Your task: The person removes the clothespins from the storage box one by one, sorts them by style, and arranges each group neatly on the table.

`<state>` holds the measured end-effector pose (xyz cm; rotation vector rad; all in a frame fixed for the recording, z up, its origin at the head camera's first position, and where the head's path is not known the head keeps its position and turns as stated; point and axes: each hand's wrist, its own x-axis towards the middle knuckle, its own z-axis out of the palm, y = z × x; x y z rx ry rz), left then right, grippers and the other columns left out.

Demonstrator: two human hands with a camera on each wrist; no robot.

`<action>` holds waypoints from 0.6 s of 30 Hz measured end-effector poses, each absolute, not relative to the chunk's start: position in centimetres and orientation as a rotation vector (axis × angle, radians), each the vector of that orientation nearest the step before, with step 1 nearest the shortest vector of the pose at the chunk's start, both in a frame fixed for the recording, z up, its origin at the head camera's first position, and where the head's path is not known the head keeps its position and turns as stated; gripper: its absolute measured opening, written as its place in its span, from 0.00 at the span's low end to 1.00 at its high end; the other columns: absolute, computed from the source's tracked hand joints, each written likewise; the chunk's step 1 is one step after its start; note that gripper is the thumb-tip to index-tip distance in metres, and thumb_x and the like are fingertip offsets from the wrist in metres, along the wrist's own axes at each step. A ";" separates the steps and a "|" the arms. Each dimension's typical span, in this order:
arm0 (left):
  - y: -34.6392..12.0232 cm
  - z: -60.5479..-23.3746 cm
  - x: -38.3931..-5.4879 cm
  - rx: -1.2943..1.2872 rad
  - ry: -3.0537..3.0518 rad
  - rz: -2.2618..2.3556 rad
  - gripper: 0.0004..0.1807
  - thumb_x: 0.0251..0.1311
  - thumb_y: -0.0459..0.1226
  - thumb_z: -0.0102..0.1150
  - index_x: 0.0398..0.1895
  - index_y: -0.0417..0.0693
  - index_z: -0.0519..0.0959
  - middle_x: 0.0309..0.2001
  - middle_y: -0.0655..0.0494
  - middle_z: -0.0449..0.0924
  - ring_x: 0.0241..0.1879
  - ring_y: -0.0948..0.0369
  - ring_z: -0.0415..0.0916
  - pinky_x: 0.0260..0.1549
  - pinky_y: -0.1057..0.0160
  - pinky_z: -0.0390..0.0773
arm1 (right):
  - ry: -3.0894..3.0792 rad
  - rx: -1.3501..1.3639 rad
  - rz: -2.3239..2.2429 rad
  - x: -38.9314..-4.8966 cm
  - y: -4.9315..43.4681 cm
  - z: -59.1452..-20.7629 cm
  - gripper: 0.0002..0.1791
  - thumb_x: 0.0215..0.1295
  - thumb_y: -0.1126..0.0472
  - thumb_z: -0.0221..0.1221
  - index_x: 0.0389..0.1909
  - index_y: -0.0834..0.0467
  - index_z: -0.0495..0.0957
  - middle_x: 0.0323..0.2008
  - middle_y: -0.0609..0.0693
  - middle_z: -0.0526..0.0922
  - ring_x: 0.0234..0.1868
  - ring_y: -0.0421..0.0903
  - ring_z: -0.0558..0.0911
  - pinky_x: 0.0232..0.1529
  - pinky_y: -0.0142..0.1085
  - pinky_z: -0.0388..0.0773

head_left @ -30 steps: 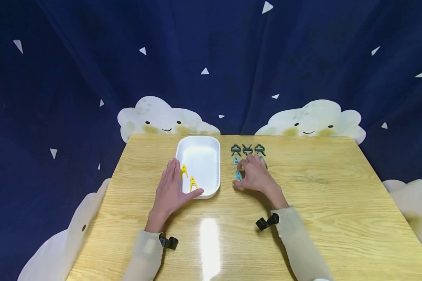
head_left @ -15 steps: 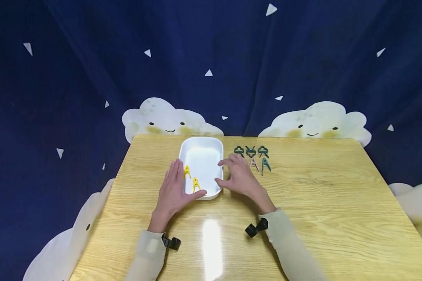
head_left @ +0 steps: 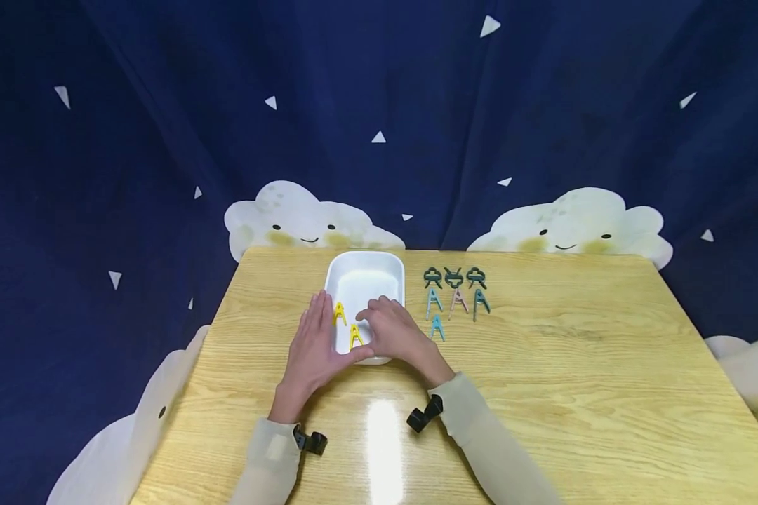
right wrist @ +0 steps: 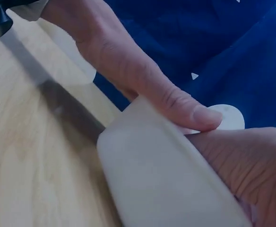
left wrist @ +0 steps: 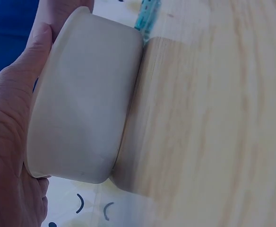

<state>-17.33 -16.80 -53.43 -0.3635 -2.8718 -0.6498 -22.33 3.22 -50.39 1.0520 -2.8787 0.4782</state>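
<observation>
A white plastic tray (head_left: 365, 261) stands on the wooden table with two yellow clothespins (head_left: 339, 313) inside, towards its front left. My left hand (head_left: 316, 340) lies along the tray's left side with straight fingers, its thumb across the front rim. In the left wrist view that hand (left wrist: 8, 109) runs along the rim of the tray (left wrist: 88, 99). My right hand (head_left: 394, 333) is over the front right part of the tray, fingers loosely bent near the front yellow clothespin (head_left: 356, 337). Nothing shows in its fingers, and the fingertips are partly hidden.
Right of the tray lie three dark green cloud-shaped clips (head_left: 454, 278). Below them are a light blue clothespin (head_left: 433, 301), a pink one (head_left: 458, 300) and a dark teal one (head_left: 481, 302), with a brighter blue clothespin (head_left: 437, 327) nearest me. A navy curtain (head_left: 379, 84) hangs behind the table.
My right hand has moved left from the blue clothespins to over the tray, uncovering the clothespins on the table. The left hand has stayed at the tray; the view has shifted slightly.
</observation>
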 end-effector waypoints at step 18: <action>-16.7 -53.7 -17.4 -0.355 -2.873 -0.650 0.76 0.48 0.82 0.56 0.84 0.38 0.42 0.86 0.49 0.31 0.84 0.50 0.34 0.82 0.49 0.42 | -2.958 1.080 0.217 -23.1 1.7 -51.3 0.25 0.48 0.39 0.77 0.41 0.51 0.87 0.33 0.44 0.76 0.37 0.46 0.70 0.40 0.37 0.70</action>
